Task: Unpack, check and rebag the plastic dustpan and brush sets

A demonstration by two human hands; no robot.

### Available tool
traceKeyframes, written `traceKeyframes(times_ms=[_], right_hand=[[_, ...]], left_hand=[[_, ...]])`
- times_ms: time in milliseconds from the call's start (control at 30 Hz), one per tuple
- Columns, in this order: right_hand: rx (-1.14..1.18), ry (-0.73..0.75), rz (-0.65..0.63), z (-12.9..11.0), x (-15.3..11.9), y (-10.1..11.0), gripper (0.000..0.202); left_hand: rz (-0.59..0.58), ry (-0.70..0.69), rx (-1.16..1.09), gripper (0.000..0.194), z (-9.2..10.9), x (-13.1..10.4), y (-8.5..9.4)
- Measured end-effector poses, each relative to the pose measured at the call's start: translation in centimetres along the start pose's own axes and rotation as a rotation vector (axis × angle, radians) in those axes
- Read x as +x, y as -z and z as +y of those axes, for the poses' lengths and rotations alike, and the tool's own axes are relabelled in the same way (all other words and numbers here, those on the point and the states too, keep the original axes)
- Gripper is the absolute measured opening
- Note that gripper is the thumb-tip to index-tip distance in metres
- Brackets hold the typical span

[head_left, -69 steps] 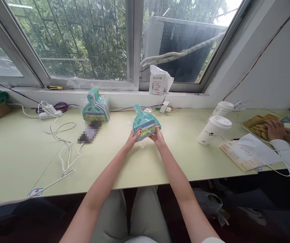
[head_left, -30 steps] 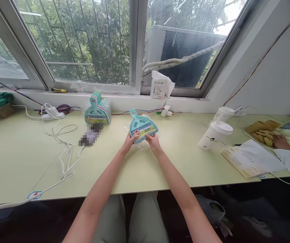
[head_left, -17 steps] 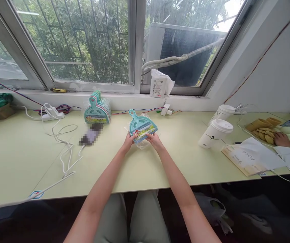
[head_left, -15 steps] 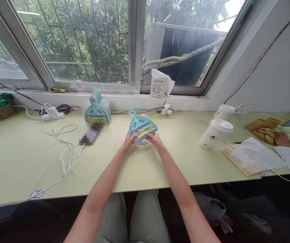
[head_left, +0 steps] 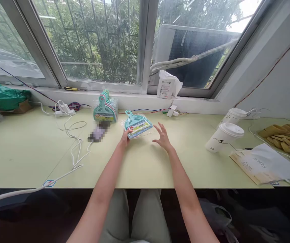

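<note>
Left hand [head_left: 124, 137] grips one wrapped dustpan [head_left: 136, 124]. Right hand [head_left: 163, 135] hovers, fingers spread, empty. Two cups [head_left: 223, 136] stand right.

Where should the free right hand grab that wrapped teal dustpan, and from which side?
Probably the wide front edge on its right. The dustpan lies tilted, handle pointing away toward the window, and the left hand already pinches its near left corner. The right hand hovers open just to the right, so a sideways pinch from there looks shortest. The loose clear wrap may slip.
</note>
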State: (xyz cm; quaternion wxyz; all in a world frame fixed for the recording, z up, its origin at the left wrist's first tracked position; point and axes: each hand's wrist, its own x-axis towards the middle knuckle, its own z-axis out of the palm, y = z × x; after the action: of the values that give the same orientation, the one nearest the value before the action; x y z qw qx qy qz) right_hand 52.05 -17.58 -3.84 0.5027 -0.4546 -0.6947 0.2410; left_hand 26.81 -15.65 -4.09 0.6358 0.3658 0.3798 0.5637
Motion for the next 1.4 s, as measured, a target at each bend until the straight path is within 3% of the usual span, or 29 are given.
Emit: traceKeyframes(times_ms=[167,367,500,600,667,733,800,900,967,1100,1167,1267,1300,1400], right_hand=[[0.043,0.052,0.045,-0.5,0.2,-1.8,0.015],[0.093,-0.05,0.065,0.5,0.2,-1.4,0.008],[0.031,-0.115,0.189,1.6,0.0,-2.0,0.016],[0.157,-0.235,0.258,2.5,0.0,-2.3,0.055],[0.284,-0.37,0.188,3.1,0.1,-2.3,0.068],[0.376,-0.451,0.117,3.7,0.2,-2.1,0.064],[0.411,-0.451,0.16,4.0,0.4,-1.9,0.06],[0.418,-0.423,0.28,4.0,0.5,-1.9,0.06],[0.429,-0.407,0.309,3.8,0.5,-1.9,0.06],[0.45,-0.397,0.343,3.2,0.5,-2.0,0.057],[0.462,-0.406,0.342,3.1,0.5,-1.9,0.057],[0.484,-0.4,0.304,2.9,0.4,-1.9,0.057],[0.489,-0.396,0.283,2.8,0.4,-1.9,0.057],[0.479,-0.392,0.225,2.5,0.4,-2.4,0.059]], left_hand=[[0.005,0.081,0.023,0.068,-0.7,0.1,-0.2],[-0.228,0.151,0.148,0.072,-1.5,0.1,0.2],[-0.343,0.13,0.175,0.075,-1.6,-0.3,-0.2],[-0.359,0.117,0.196,0.078,-1.4,-0.9,-0.7],[-0.353,0.119,0.216,0.077,-1.1,-1.2,-1.0],[-0.352,0.116,0.251,0.076,-1.0,-1.4,-1.3],[-0.346,0.068,0.312,0.085,-1.0,-1.5,-1.6],[-0.287,-0.094,0.446,0.108,-1.2,-1.6,-2.0],[-0.25,-0.211,0.499,0.113,-1.3,-1.7,-2.2],[-0.311,-0.423,0.568,0.121,-1.2,-1.9,-2.3],[-0.315,-0.473,0.654,0.103,-1.2,-1.8,-2.3],[-0.189,-0.487,0.714,0.035,-1.3,-1.5,-2.3],[-0.133,-0.484,0.702,0.022,-1.3,-1.5,-2.4],[0.003,-0.449,0.591,0.031,-1.3,-1.7,-2.5]])
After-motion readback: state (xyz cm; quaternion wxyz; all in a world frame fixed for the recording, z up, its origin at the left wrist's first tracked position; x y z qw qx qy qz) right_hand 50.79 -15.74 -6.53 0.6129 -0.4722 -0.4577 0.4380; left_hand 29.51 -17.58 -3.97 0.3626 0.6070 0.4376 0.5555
